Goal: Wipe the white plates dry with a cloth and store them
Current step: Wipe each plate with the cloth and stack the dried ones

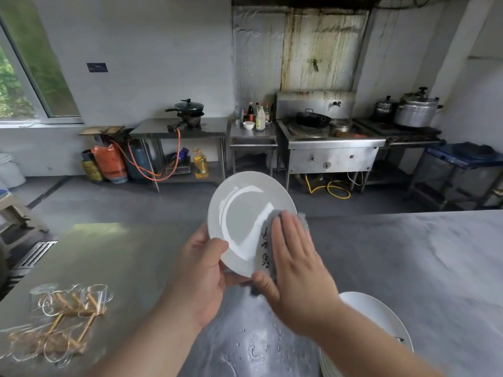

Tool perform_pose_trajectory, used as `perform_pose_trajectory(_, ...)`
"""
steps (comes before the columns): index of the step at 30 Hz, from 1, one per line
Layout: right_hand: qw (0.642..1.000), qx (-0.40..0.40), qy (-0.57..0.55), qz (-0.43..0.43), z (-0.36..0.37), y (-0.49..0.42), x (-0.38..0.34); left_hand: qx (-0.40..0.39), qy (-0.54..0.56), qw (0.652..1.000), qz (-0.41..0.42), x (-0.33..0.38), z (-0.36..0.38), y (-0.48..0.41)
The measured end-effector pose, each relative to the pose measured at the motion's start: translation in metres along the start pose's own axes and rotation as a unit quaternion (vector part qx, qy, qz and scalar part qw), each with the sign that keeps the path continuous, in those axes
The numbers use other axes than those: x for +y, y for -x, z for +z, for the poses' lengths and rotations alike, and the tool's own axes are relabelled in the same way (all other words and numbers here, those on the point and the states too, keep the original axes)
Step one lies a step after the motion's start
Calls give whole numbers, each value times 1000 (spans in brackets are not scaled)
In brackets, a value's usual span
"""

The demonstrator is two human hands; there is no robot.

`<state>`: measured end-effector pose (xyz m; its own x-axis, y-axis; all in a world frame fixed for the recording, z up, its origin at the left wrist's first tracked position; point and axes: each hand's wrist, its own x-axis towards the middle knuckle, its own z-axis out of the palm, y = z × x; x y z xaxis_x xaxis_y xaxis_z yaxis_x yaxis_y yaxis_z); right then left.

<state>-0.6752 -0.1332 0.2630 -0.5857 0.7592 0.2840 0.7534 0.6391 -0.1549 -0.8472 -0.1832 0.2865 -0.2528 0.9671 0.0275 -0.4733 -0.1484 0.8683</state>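
Nearest, lower right: a stack of white plates (378, 319) on the grey tabletop (422, 254), partly cut off by the frame edge. Just left of it, water drops (253, 346) on the surface. Danger there: a dried plate set back down in the wet, or knocked against the stack in passing.

Above that, held up in the air over the tabletop: the plate (242, 213), tilted toward the camera. Left hand (201, 278) gripping its lower left rim, thumb over the face, the rest behind and mostly hidden. Right hand (299, 273) flat, fingers (291, 238) straight and pressed together, pushing a grey cloth (302, 220) against the plate's right side. Main risk: a one-sided hold on a smooth, possibly damp rim against a sideways wiping push, enough to twist the plate loose and drop it. Lesser risk: cloth seemingly kept by pressure alone, so likely to slide off.

Further left: clear glasses (68, 297), well apart from both hands, at risk only from a careless elbow. Beyond: bare floor (136, 200), hard on any dropped plate.
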Motion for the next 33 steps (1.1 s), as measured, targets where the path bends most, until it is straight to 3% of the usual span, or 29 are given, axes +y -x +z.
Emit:
perform_pose_trajectory(3, 999, 35, 11, -33, -19, -28, 14, -44, -60, 997, -27, -4, 1, 6)
perform_pose_trajectory(7, 973, 109, -9, -204, -17, -40, 0, -53, -96, 993, -53, -8, 3, 10)
perform_pose_trajectory(9, 975, 110, 10, -192, -22, -40, 7, -61, -80, 994, -53, -4, 1, 10)
perform_pose_trajectory(14, 999, 33, 36, 1, -24, -31, 39, -65, -36, 995, -59, 2, -5, 13)
perform_pose_trajectory(16, 999, 34, -15, -14, -13, -22, 26, -54, -50, 995, -70, -6, 1, 17)
perform_pose_trajectory(20, 989, 78, -32, -121, 0, -12, 13, -40, -91, 991, -92, -23, 10, 24)
perform_pose_trajectory(24, 999, 44, 19, -25, -13, -16, 40, -37, -44, 995, -85, -21, 3, 22)
perform_pose_trajectory(26, 994, 66, -65, 61, -6, -10, 43, -32, -39, 995, -90, -22, -2, 21)
perform_pose_trajectory(28, 967, 117, -172, 147, 3, -2, 42, -22, -48, 994, -99, -24, -5, 22)
perform_pose_trajectory(30, 939, 119, -236, 218, 5, 5, 48, -9, -69, 992, -107, -25, -7, 24)
perform_pose_trajectory(33, 926, -1, -269, 266, -6, 8, 67, 27, -142, 983, -112, -26, -14, 24)
